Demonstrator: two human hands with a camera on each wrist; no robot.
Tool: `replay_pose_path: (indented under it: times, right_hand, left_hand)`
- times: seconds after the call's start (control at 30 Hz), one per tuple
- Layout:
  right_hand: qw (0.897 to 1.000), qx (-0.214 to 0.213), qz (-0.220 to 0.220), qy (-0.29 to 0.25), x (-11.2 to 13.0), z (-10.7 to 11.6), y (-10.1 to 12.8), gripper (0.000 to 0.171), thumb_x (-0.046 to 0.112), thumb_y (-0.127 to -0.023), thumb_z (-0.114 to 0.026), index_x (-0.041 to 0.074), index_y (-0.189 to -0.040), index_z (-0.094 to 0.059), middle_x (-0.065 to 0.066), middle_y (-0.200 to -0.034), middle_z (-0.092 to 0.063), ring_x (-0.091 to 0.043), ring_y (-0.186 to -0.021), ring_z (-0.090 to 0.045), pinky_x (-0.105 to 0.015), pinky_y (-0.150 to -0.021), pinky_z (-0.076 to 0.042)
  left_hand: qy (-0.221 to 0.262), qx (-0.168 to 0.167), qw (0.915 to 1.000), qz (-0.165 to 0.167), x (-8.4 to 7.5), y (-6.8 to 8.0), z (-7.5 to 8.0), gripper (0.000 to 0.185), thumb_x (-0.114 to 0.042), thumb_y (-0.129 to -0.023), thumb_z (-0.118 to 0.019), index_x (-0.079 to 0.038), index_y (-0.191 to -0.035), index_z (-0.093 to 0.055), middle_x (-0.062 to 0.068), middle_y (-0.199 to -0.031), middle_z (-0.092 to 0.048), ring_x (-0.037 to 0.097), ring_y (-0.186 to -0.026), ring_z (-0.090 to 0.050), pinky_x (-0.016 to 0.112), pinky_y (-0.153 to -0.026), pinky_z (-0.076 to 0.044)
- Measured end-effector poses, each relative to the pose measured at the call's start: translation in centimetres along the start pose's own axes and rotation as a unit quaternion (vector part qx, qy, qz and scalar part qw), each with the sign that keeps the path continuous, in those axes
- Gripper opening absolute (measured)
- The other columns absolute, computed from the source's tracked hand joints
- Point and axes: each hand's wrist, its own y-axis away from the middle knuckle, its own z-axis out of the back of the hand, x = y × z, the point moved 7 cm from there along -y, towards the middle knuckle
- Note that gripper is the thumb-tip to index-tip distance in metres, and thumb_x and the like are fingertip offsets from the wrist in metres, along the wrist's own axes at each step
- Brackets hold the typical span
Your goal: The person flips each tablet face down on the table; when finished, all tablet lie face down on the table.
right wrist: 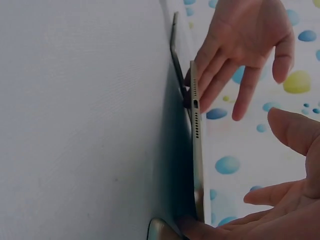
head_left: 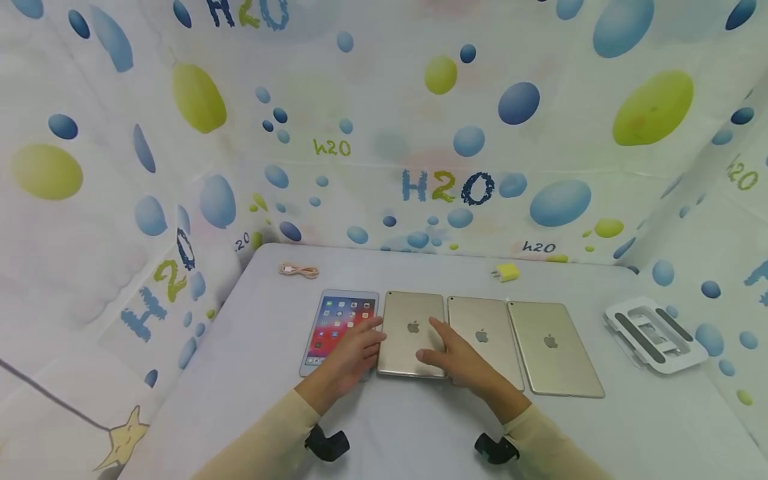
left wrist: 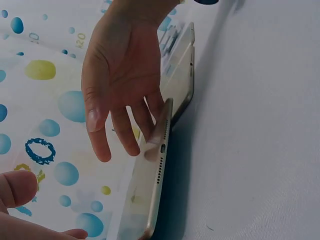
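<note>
Four tablets would be one row: a lit white-framed tablet (head_left: 339, 325) lies screen up at the left, and gold tablets with apple logos lie back up beside it. My left hand (head_left: 353, 357) is at the left edge of the leftmost gold tablet (head_left: 408, 347), fingers lightly bent. My right hand (head_left: 462, 360) reaches over that tablet's right side, thumb and fingers spread. In the wrist views its port edge (right wrist: 196, 120) stands above the cloth with a shadow below. Further right are the middle gold tablet (head_left: 481, 320) and the right gold tablet (head_left: 555, 353).
A coiled cable (head_left: 298, 270) lies at the back left and a yellow plug adapter (head_left: 506, 272) at the back right. A white folding stand (head_left: 654, 333) with dark strips is at the far right. Patterned curtains (head_left: 384, 133) surround the white table (head_left: 240, 400).
</note>
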Motion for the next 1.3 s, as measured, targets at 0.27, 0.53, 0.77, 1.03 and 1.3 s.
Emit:
replay_pose_path:
  times: [0.27, 0.53, 0.77, 1.03, 1.3]
  right_hand:
    - [1.0, 0.013, -0.002, -0.01, 0.3, -0.3, 0.0, 0.083, 0.034, -0.094, -0.072, 0.011, -0.161, -0.028, -0.022, -0.168, -0.016, -0.046, -0.154, -0.012, -0.066, -0.12, -0.018]
    - [1.0, -0.015, 0.005, 0.004, 0.9, 0.2, 0.1, 0.085, 0.025, -0.089, -0.076, 0.005, -0.159, -0.032, -0.026, -0.163, -0.028, -0.048, -0.151, -0.023, -0.066, -0.118, -0.025]
    - [0.999, -0.042, -0.004, -0.002, 1.2, 0.6, 0.2, 0.086, 0.017, -0.085, -0.079, 0.004, -0.157, -0.035, -0.026, -0.156, -0.041, -0.048, -0.14, -0.044, -0.064, -0.11, -0.04]
    - [0.999, 0.0, -0.006, -0.04, 0.8, -0.8, -1.3, 0.098, 0.018, -0.084, -0.083, 0.013, -0.162, -0.025, -0.017, -0.132, -0.056, -0.026, -0.099, -0.062, -0.037, -0.076, -0.058]
    - [0.993, 0.08, -0.021, -0.087, 1.4, -4.2, -3.2, 0.094, 0.019, -0.087, -0.08, 0.009, -0.162, -0.023, -0.012, -0.106, -0.063, -0.02, -0.071, -0.06, -0.028, -0.061, -0.054]
  left_hand:
    - [-0.012, 0.005, 0.9999, -0.002, 0.2, 0.7, -0.1, 0.066, -0.019, -0.102, -0.053, -0.005, -0.16, -0.024, 0.024, -0.167, -0.015, 0.048, -0.153, -0.016, 0.057, -0.123, -0.021]
    - [-0.046, -0.007, 0.9988, -0.012, 0.2, 1.1, -0.1, 0.068, -0.024, -0.1, -0.057, -0.006, -0.159, -0.028, 0.022, -0.167, -0.017, 0.047, -0.151, -0.022, 0.061, -0.121, -0.024]
    - [-0.142, -0.059, 0.9872, -0.04, -0.6, 1.8, 2.7, 0.068, -0.022, -0.098, -0.064, -0.011, -0.158, -0.035, 0.023, -0.157, -0.039, 0.043, -0.139, -0.044, 0.058, -0.113, -0.04]
    - [-0.273, -0.149, 0.9501, -0.028, -3.1, 2.5, 11.3, 0.077, -0.021, -0.094, -0.07, -0.018, -0.16, -0.031, 0.022, -0.152, -0.045, 0.041, -0.136, -0.046, 0.058, -0.109, -0.045]
    - [-0.329, -0.163, 0.9291, 0.041, -2.4, 2.4, 15.8, 0.079, -0.024, -0.093, -0.074, -0.01, -0.159, -0.032, 0.023, -0.131, -0.054, 0.03, -0.103, -0.06, 0.037, -0.088, -0.059]
